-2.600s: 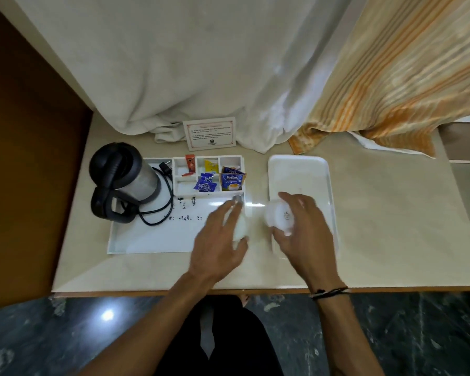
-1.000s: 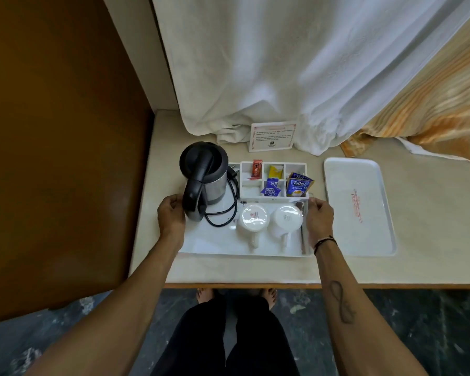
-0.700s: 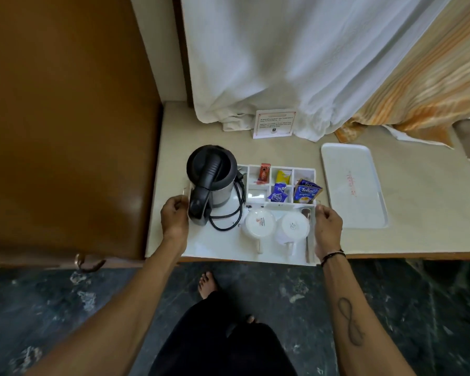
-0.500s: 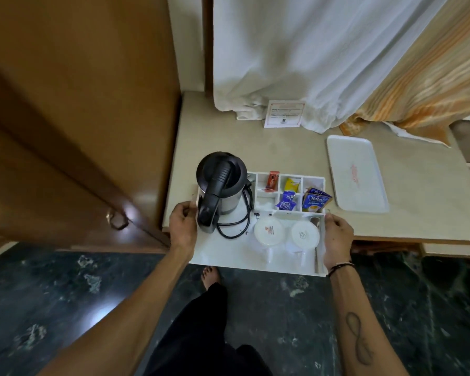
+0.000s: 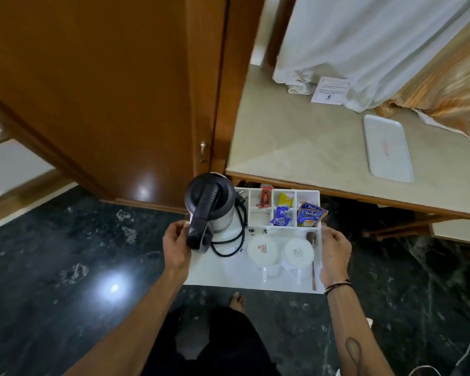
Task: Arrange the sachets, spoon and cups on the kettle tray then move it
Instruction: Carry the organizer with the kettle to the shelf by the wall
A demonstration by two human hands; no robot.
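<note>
As both hands, left hand (image 5: 175,246) and right hand (image 5: 334,253), clamp its edges, the flat white kettle tray (image 5: 220,275) carries two round cups (image 5: 280,252) above dark marble floor (image 5: 65,253).

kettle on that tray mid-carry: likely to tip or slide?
Probably top-heavy: the kettle stands tall at the left end of the kettle tray. It may slide on the smooth white surface if tilted. Left hand and right hand grip opposite edges, so it looks level.

I see the beige counter (image 5: 296,137) carrying a white serving tray (image 5: 387,149) near its front right edge. A printed card (image 5: 330,90) stands at the back, where the white curtain (image 5: 364,50) and striped curtain (image 5: 445,85) rest on it.
</note>
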